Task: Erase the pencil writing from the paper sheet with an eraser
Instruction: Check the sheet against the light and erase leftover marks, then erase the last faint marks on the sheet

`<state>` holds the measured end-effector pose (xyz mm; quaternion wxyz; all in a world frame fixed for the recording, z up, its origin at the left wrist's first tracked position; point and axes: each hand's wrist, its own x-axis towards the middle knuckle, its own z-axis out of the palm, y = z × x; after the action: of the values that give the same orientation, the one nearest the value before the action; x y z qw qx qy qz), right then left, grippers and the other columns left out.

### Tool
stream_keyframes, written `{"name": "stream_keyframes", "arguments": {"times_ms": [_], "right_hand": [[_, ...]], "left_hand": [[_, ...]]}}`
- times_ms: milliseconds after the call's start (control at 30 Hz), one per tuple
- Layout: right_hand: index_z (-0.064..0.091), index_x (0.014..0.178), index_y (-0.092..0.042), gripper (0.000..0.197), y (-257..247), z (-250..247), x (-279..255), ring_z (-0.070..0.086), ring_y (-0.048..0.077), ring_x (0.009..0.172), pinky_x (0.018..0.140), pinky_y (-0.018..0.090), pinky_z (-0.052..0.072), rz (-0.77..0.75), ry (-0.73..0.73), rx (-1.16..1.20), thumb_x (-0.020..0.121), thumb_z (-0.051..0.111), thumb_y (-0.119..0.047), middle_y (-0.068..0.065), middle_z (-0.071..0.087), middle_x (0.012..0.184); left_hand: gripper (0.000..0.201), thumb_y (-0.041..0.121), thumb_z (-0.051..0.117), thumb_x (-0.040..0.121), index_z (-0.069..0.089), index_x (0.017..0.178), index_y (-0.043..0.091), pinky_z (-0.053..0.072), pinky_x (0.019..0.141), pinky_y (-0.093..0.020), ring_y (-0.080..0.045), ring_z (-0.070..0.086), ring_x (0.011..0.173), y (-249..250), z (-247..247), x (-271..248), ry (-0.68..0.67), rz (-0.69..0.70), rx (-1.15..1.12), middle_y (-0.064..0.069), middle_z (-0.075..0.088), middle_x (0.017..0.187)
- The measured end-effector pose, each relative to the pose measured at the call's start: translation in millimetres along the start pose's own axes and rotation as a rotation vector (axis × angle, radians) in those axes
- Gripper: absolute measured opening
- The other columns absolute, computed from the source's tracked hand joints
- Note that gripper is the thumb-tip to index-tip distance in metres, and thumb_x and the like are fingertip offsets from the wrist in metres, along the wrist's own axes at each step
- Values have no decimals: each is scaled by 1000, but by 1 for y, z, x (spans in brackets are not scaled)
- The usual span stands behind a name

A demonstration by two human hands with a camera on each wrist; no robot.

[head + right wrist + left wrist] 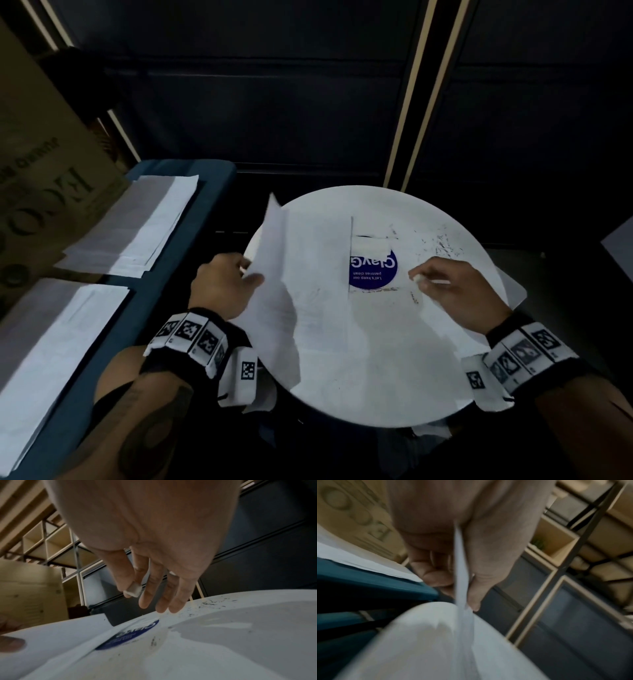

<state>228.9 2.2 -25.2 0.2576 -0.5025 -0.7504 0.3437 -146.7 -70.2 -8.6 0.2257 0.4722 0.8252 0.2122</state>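
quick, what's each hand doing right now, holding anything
Left hand: pinching the raised edge of the paper sheet.
Right hand: pinching the small white eraser between thumb and forefinger, above the table.

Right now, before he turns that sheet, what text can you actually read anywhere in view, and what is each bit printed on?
"ClayG": blue round sticker on the white table, upside down, partly covered.
"Let's keep our pantries clean": same sticker, small print.
"ECO": cardboard box, large letters; its smaller print is blurred.
Paper sheet in the left hand: faint marks, unreadable.
Wrist bands: coded squares, no words.

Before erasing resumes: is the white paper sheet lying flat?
No. The left hand pinches the white paper sheet, lifting its edge off the round white table.
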Motion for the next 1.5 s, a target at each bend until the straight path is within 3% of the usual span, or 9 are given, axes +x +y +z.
{"name": "stream_keyframes", "arguments": {"times_ms": [200, 467, 633, 733, 867, 1000, 1133, 1267, 1500], "right_hand": [[73, 94, -21, 13, -16, -8, 13, 72, 17, 98, 94, 39, 56, 27, 46, 111, 99, 67, -12, -6, 77, 103], [68, 101, -6, 14, -78, 5, 37, 73, 31, 95, 89, 45, 57, 260, 26, 924, 104, 55, -6, 18, 76, 107], [72, 78, -14, 18, -36, 18, 60, 67, 28, 80, 76, 41, 54, 430, 180, 383, 93, 62, -18, 11, 75, 85], [68, 89, -10, 17, -34, -1, 55, 64, 21, 73, 68, 31, 51, 421, 327, 631, 102, 57, -7, 9, 70, 85], [70, 92, -9, 16, -52, -5, 56, 70, 23, 82, 73, 31, 56, 283, 175, 715, 102, 58, -6, 10, 72, 92], [68, 88, -10, 19, -58, 12, 40, 67, 24, 87, 87, 45, 57, 329, 269, 564, 103, 56, -7, 8, 72, 93], [62, 98, 0, 14, -83, 67, -24, 68, 30, 85, 77, 41, 56, 403, -69, 949, 98, 51, 8, 18, 73, 94], [62, 101, -5, 13, -93, 116, -67, 72, 34, 98, 90, 44, 53, 663, -290, 1120, 102, 50, 0, 24, 75, 109], [57, 89, 1, 24, -50, 68, -23, 75, 35, 94, 86, 41, 60, 632, 197, 979, 95, 41, 19, 30, 69, 118]], "left_hand": [[22, 42, 68, 99, 69, 113, 25, 53, 90, -43, -33, 63, 105, 81, 0, -13, 62, 301, -17, -3, 71, 95], [24, 46, 63, 101, 69, 112, 25, 54, 82, -40, -29, 62, 99, 152, 12, -13, 84, 484, -38, -2, 72, 90], [21, 42, 68, 100, 60, 83, 33, 48, 71, -36, -18, 59, 71, 149, -4, -2, 104, 546, -95, 10, 62, 65], [31, 40, 69, 100, 53, 73, 35, 42, 63, -33, -8, 52, 56, 145, -7, 7, 116, 564, -117, 13, 57, 55], [23, 40, 69, 100, 61, 82, 29, 43, 61, -32, -8, 51, 53, 153, -3, 9, 99, 612, -142, 11, 57, 56], [22, 37, 68, 101, 61, 85, 23, 45, 63, -35, -16, 57, 59, 145, -12, 20, 201, 595, -181, 5, 59, 59], [18, 33, 67, 102, 63, 90, 20, 41, 68, -31, -21, 57, 65, 125, -23, 36, 273, 525, -228, 3, 62, 66], [20, 33, 65, 102, 67, 95, 15, 43, 76, -29, -24, 64, 84, 102, -27, 49, 292, 438, -267, -5, 71, 86], [23, 30, 66, 102, 72, 98, 8, 48, 68, -24, -5, 60, 67, 50, -19, 55, 226, 276, -489, -2, 70, 84]]}}
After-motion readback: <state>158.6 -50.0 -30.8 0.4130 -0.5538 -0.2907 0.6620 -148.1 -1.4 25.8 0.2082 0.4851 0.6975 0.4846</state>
